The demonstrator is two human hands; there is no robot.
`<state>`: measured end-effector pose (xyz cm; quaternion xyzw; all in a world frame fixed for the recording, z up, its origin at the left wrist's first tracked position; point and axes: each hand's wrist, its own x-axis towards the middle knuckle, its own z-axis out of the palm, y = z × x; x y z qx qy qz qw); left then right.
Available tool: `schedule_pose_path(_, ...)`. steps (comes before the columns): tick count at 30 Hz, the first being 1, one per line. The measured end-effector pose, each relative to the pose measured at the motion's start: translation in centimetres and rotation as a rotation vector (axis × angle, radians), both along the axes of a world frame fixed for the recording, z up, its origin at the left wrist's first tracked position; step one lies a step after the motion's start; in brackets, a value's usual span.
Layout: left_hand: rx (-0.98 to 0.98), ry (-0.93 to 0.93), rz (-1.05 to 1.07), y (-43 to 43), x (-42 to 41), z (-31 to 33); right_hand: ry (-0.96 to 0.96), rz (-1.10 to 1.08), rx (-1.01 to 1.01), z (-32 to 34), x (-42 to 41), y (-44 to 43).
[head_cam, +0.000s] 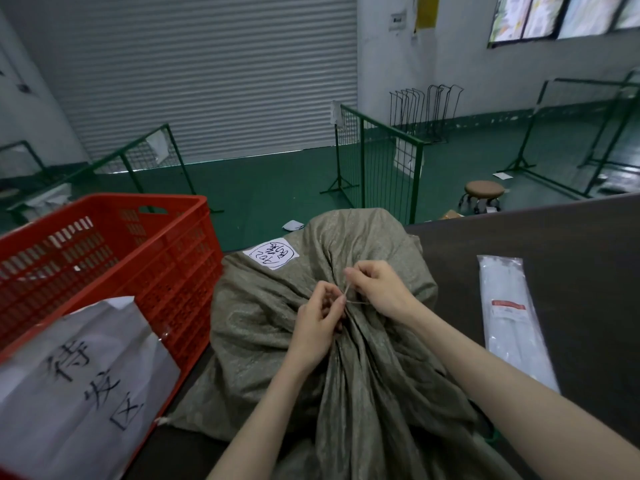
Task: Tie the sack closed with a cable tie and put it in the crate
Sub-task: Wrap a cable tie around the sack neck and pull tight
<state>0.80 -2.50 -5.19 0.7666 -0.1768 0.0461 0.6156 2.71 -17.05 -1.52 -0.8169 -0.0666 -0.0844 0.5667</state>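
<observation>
A grey-green woven sack (277,341) lies on the dark table, its neck gathered into folds at the middle. A thin pale cable tie (347,292) loops around that gathered neck. My left hand (318,317) pinches one end of the tie just left of the neck. My right hand (377,289) pinches the other end just right of it, fingers closed on the strip. A white label with handwriting (272,258) is stuck on the sack's far side. The red plastic crate (114,258) stands to the left, touching the sack.
A clear bag of white cable ties (512,323) lies on the dark table (571,254) at the right. A paper sign with large characters (76,393) hangs on the crate's near wall. Green mesh barriers (381,161) and a round stool (483,194) stand on the floor beyond.
</observation>
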Motion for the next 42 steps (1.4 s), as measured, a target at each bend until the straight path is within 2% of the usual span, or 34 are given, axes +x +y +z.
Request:
schedule_pose_path(4,0.198,-0.161,-0.002,0.5,0.2,1.6,-0.029,-0.084,0.046,0.6,-0.6,0.2)
schedule_pose_path(8,0.27,-0.217,-0.01,0.9,0.2,1.0,0.017,-0.119,0.254,2.3,-1.3,-0.1)
schedule_pose_path(15,0.4,-0.356,0.005,1.0,-0.2,0.2,0.03,-0.088,0.418,3.6,-2.3,-0.5)
schedule_pose_path(42,0.483,-0.235,0.11,0.0,-2.8,0.5,-0.315,-0.054,0.508,11.2,-6.0,0.5)
